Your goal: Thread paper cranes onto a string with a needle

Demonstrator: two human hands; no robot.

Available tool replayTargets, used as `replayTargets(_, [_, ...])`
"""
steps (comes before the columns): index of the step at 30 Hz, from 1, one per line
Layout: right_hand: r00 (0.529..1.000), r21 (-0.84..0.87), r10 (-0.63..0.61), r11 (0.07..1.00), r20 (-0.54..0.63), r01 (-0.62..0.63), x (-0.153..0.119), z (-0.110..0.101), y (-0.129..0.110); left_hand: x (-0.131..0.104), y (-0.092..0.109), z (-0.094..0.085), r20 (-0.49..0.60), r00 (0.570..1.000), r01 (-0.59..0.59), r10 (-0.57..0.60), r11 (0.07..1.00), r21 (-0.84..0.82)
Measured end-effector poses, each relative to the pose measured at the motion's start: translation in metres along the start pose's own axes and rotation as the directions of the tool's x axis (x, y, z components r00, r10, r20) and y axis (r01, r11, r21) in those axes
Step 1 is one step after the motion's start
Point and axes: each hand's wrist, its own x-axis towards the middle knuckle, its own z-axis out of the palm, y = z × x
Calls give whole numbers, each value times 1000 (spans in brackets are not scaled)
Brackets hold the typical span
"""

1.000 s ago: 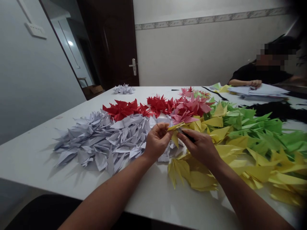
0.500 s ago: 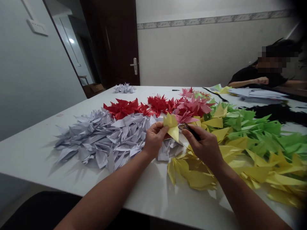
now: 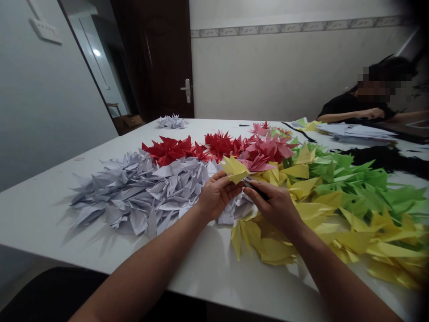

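Observation:
My left hand (image 3: pixel 216 197) holds a yellow folded paper flower (image 3: pixel 235 170) at its fingertips, palm turned partly up. In my right hand (image 3: pixel 279 203) is a slim black tool (image 3: pixel 258 190); its kind is not clear. The tool's tip meets the lower right side of the yellow flower, close to my left fingers. Beneath and left of my hands lies a heap of white folded paper flowers (image 3: pixel 134 192). Yellow folded papers (image 3: pixel 278 241) spread under and beyond my right wrist.
Red flowers (image 3: pixel 170 150) and pink flowers (image 3: pixel 270 147) lie behind my hands, green ones (image 3: pixel 365 179) to the right. A paper stack (image 3: pixel 355 130) and black strands (image 3: pixel 385 158) lie farther right on the white table (image 3: pixel 221 264). Another person (image 3: pixel 342 107) sits at the far right.
The yellow flower has tilted over to the left, and my left hand has turned palm up. My right hand has brought the black tool leftward against the flower.

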Motion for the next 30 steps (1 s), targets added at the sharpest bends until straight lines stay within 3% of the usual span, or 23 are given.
replayTargets(4, [1000, 12, -5, 1000, -10, 5, 1, -2, -1, 0, 2, 1, -26, 1000, -14, 15, 1000, 19])
replayTargets(10, [975, 111, 61, 993, -216, -37, 5, -7, 1, 1, 3, -1, -86, 996, -18, 26, 995, 97])
replayTargets(15, [976, 242, 111, 968, -188, -63, 5, -7, 8, -3, -4, 0, 44, 999, -13, 3, 975, 223])
replayTargets(23, [980, 306, 107, 951, -170, -51, 5, -8, 10, -5, -7, 2, 50, 998, 21, -38, 948, 317])
replayTargets(30, [931, 205, 202, 968, -303, -143, 7, -16, 21, -6, -4, 3, -25, 998, -49, 61, 943, 330])
